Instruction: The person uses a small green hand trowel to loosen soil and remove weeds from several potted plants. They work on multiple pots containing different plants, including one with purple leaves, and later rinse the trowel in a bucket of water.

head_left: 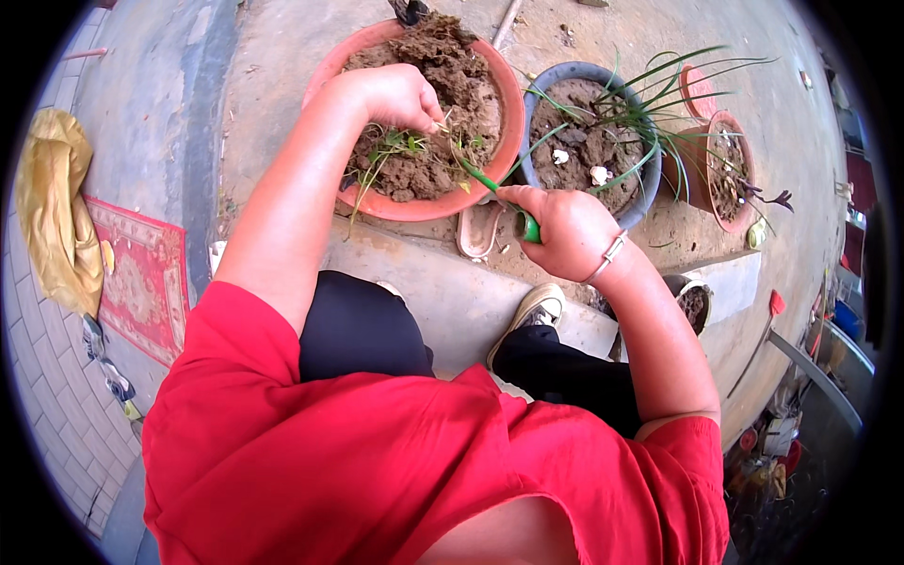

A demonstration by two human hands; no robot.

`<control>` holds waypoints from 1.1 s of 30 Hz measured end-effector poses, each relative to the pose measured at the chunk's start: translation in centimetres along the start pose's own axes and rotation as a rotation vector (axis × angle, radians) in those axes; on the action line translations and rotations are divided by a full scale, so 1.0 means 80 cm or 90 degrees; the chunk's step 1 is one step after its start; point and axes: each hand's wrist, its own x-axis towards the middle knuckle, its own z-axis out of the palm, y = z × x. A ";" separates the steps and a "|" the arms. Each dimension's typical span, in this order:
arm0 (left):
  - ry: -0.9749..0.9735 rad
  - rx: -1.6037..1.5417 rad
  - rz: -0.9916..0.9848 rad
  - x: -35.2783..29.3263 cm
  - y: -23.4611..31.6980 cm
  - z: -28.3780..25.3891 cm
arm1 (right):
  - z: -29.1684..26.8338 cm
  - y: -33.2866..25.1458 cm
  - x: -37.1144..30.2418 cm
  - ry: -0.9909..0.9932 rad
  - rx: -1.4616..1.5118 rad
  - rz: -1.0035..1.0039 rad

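A terracotta-coloured round pot (325, 80) filled with clumpy brown soil (461, 75) stands in front of me. Over the soil, my left hand (400, 97) is closed in a pinch, with a thin pale stem at its fingertips. Small leafy green plants (400, 143) lie on the soil just below that hand, some stems drooping over the near rim. My right hand (563, 231) grips a green-handled garden tool (482, 176) at the pot's near right edge. The tool's far end reaches the soil near the plants; I cannot make out its shape.
Right of the pot stands a grey-blue pot (650, 179) with long-leaved plants and white bits on its soil. Beyond it is a tilted brown pot (692, 169). A small pinkish dish (478, 247) lies near my shoe. To the left are a red patterned mat (141, 273) and yellow-brown cloth (61, 207).
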 end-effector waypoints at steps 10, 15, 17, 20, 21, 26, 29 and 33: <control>0.115 -0.159 0.097 -0.011 -0.017 -0.034 | 0.007 0.003 -0.003 -0.006 0.007 0.014; 0.071 -0.051 -0.048 -0.004 -0.019 -0.022 | 0.007 0.001 -0.002 0.000 0.004 0.011; 0.153 0.038 -0.049 0.009 -0.051 -0.009 | 0.005 -0.005 -0.003 -0.002 -0.001 0.015; 0.242 0.084 -0.120 0.019 -0.075 0.001 | 0.006 -0.007 -0.004 0.000 -0.006 0.012; 0.264 0.094 -0.135 0.022 -0.076 0.004 | 0.007 -0.006 -0.005 0.006 -0.005 0.011; 0.322 0.112 -0.209 0.031 -0.075 0.020 | 0.009 -0.009 -0.008 0.044 0.007 0.008; 0.338 0.160 -0.215 0.038 -0.074 0.035 | -0.010 -0.020 -0.015 0.028 0.001 0.031; 0.298 0.151 -0.278 0.051 -0.083 0.037 | -0.031 -0.024 -0.030 0.051 -0.006 0.025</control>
